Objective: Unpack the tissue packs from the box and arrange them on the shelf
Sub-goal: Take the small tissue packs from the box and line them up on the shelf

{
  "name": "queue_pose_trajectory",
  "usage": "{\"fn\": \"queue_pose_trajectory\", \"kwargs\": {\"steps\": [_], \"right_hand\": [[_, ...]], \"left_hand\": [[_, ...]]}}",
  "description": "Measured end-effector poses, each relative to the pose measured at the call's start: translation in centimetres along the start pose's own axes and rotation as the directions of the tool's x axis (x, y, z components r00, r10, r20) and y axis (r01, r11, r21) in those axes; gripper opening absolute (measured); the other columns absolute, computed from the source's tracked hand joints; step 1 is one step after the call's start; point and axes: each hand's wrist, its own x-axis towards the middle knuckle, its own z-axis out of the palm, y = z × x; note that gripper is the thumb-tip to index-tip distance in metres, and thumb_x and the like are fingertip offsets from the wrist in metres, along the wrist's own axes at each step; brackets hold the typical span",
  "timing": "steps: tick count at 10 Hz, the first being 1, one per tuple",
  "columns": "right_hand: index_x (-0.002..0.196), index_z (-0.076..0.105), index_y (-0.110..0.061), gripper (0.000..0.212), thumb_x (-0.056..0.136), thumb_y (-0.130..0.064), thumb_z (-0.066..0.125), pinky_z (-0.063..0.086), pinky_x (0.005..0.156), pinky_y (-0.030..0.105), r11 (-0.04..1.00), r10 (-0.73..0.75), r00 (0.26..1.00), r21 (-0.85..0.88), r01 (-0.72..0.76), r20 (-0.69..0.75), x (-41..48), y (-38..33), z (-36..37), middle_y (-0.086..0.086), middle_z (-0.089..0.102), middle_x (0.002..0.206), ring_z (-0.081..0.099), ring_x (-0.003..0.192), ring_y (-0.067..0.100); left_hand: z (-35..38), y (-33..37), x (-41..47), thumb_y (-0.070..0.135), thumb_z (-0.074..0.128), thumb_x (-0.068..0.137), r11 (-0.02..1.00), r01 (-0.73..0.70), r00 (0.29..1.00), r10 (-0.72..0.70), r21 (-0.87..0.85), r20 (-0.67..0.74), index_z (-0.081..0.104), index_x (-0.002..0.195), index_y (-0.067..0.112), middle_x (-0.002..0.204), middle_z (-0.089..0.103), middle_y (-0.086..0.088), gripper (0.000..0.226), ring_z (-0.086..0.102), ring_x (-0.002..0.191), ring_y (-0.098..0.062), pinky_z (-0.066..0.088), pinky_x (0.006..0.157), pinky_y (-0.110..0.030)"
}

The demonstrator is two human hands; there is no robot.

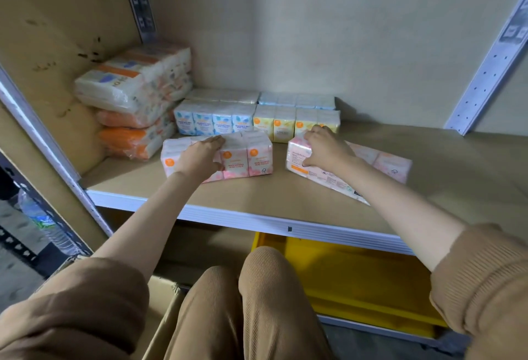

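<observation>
As the left hand point(200, 156) grips the upright pack point(251, 159), the right hand point(325, 149) grips the flat pack point(384, 161).

The standing pink pack point(248, 159) says "ROSE SCENTED MINI TISSUE". The blue packs point(214, 122) behind it say "FRAGRANCE FREE MINI TISSUE". Print on the flat pink pack point(391, 164) is too small to read.

On the shelf point(257, 202) one pink pack point(247, 156) stands up near the front edge, toward the left, and the left hand point(200, 156) grips its top. A second pink pack point(383, 162) lies flat to its right, apart from it, and the right hand point(323, 148) holds its left end. Behind them a blue pack point(214, 119) and a yellow pack point(283, 125) stand touching. Big orange and white packs point(134, 96) are piled in the back left corner
</observation>
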Motion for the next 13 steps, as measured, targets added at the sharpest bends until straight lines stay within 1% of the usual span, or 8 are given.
{"fn": "queue_pose_trajectory", "kwargs": {"steps": [2, 4, 6, 8, 9, 10, 11, 13], "right_hand": [[0.124, 0.054, 0.0, 0.061, 0.075, -0.03, 0.075, 0.042, 0.1, 0.037, 0.996, 0.043, 0.999, 0.072, -0.044, 0.015, 0.5, 0.6, -0.1, 0.017, 0.05, 0.127, 0.045, 0.121, 0.031], [0.121, 0.057, 0.004, 0.065, 0.071, -0.032, 0.078, 0.046, 0.097, 0.036, 0.985, 0.134, 0.99, 0.109, -0.137, 0.035, 0.4, 2.1, -1.7, 0.02, 0.055, 0.126, 0.051, 0.117, 0.033], [0.112, 0.063, 0.003, 0.06, 0.064, -0.027, 0.083, 0.058, 0.08, 0.039, 0.938, 0.231, 0.964, 0.234, -0.257, 0.132, 0.6, 2.4, -1.9, 0.013, 0.058, 0.131, 0.062, 0.105, 0.029], [0.112, 0.063, -0.007, 0.06, 0.062, -0.035, 0.081, 0.052, 0.069, 0.028, 0.94, 0.235, 0.952, 0.203, -0.274, 0.196, 0.5, 1.7, -2.0, 0.011, 0.06, 0.121, 0.06, 0.094, 0.022], [0.112, 0.059, -0.006, 0.064, 0.062, -0.04, 0.08, 0.043, 0.073, 0.026, 0.963, 0.215, 0.959, 0.125, -0.24, 0.186, 0.2, 0.9, -1.9, 0.01, 0.051, 0.109, 0.047, 0.096, 0.021], [0.122, 0.048, 0.001, 0.08, 0.063, -0.042, 0.08, 0.039, 0.093, 0.03, 0.992, 0.123, 0.987, 0.015, -0.126, 0.103, -0.7, -0.2, -1.6, 0.017, 0.046, 0.12, 0.041, 0.116, 0.028], [0.126, 0.041, 0.003, 0.092, 0.06, -0.045, 0.082, 0.037, 0.101, 0.035, 0.996, 0.04, 0.998, -0.081, -0.037, 0.044, -1.9, -1.2, -1.0, 0.018, 0.042, 0.127, 0.038, 0.12, 0.03], [0.125, 0.041, 0.001, 0.089, 0.061, -0.047, 0.08, 0.033, 0.101, 0.034, 0.988, -0.103, 0.995, -0.113, 0.101, -0.012, -4.3, -2.0, 0.0, 0.015, 0.039, 0.129, 0.036, 0.121, 0.028]], "left_hand": [[0.1, -0.1, -0.1, 0.016, 0.065, 0.085, 1.0, -0.006, 1.0, 0.006, -0.005, -0.004, 0.034, 0.144, 0.014, 0.152, 0.036, -0.004, 0.067, 0.042, 0.133, -0.029, 0.037, 0.107, -0.039], [0.1, -0.2, 0.0, 0.017, 0.066, 0.085, 1.0, -0.015, 1.0, 0.015, -0.014, -0.005, 0.034, 0.144, 0.013, 0.152, 0.036, -0.005, 0.068, 0.042, 0.134, -0.029, 0.035, 0.108, -0.038], [0.0, -0.2, -0.1, 0.015, 0.066, 0.085, 1.0, -0.019, 1.0, 0.018, -0.025, -0.009, 0.034, 0.144, 0.013, 0.152, 0.037, -0.005, 0.067, 0.043, 0.133, -0.029, 0.036, 0.108, -0.038], [0.0, 0.0, -0.1, 0.016, 0.066, 0.085, 1.0, -0.022, 1.0, 0.022, -0.007, -0.009, 0.034, 0.144, 0.013, 0.152, 0.037, -0.005, 0.068, 0.043, 0.133, -0.029, 0.036, 0.108, -0.037], [0.0, 0.0, -0.2, 0.015, 0.066, 0.085, 1.0, -0.018, 1.0, 0.018, -0.009, -0.013, 0.033, 0.144, 0.013, 0.152, 0.037, -0.005, 0.068, 0.044, 0.132, -0.029, 0.036, 0.108, -0.039], [0.1, 0.0, -0.2, 0.015, 0.065, 0.085, 1.0, -0.021, 1.0, 0.021, 0.004, -0.015, 0.034, 0.144, 0.013, 0.152, 0.037, -0.005, 0.067, 0.045, 0.131, -0.03, 0.038, 0.107, -0.04], [0.1, 0.1, -0.3, 0.015, 0.065, 0.086, 1.0, -0.022, 1.0, 0.022, 0.015, -0.011, 0.033, 0.145, 0.013, 0.152, 0.036, -0.005, 0.067, 0.044, 0.131, -0.031, 0.037, 0.107, -0.04], [0.2, 0.1, -0.3, 0.016, 0.064, 0.086, 1.0, -0.02, 1.0, 0.02, 0.021, -0.013, 0.033, 0.145, 0.013, 0.152, 0.035, -0.005, 0.066, 0.043, 0.132, -0.031, 0.036, 0.107, -0.04]]}}
